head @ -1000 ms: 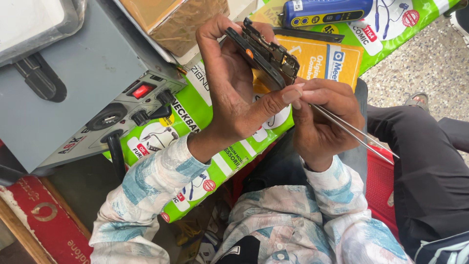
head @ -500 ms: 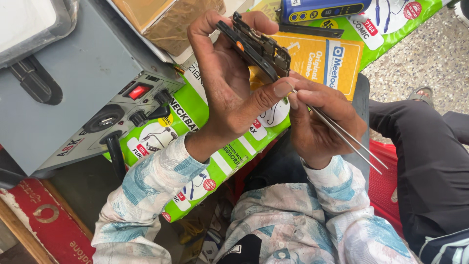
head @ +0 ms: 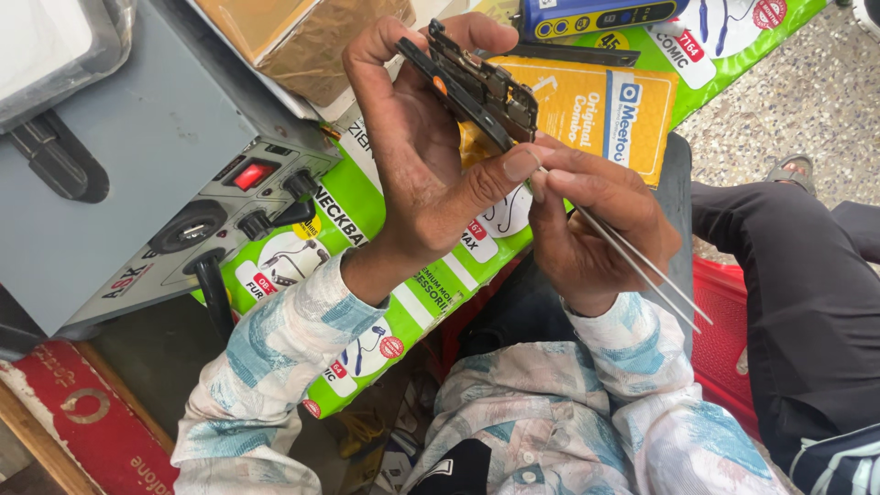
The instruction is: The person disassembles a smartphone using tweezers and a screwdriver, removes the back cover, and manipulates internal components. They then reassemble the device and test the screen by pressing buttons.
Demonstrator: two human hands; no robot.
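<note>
Head view showed the left hand (head: 417,156) wrapped around an opened phone (head: 472,87), with the fingers over its far edge and the thumb pressed on its near corner. The phone sat tilted up in the air at about 12 o'clock in the picture, above a yellow packet (head: 605,115). The right hand (head: 596,229) was pinched tight on thin metal tweezers (head: 632,261), whose long legs stuck out toward 4 o'clock. Their tips were hidden behind the thumb, right where the two hands met, so I could not tell what they touched. The phone's insides were bare and looked full of tiny parts. A hard poke from the sharp tips could have scratched or bent one of them. A small piece might have popped loose and dropped into the lap or onto the floor at 2 o'clock, where it would be hard to find. The phone was held only by its edges, so a loose grip could have let it slip and fall. At 9 o'clock stood a grey box machine (head: 137,174) with a red switch (head: 252,174), near enough that an elbow might have bumped it.
</note>
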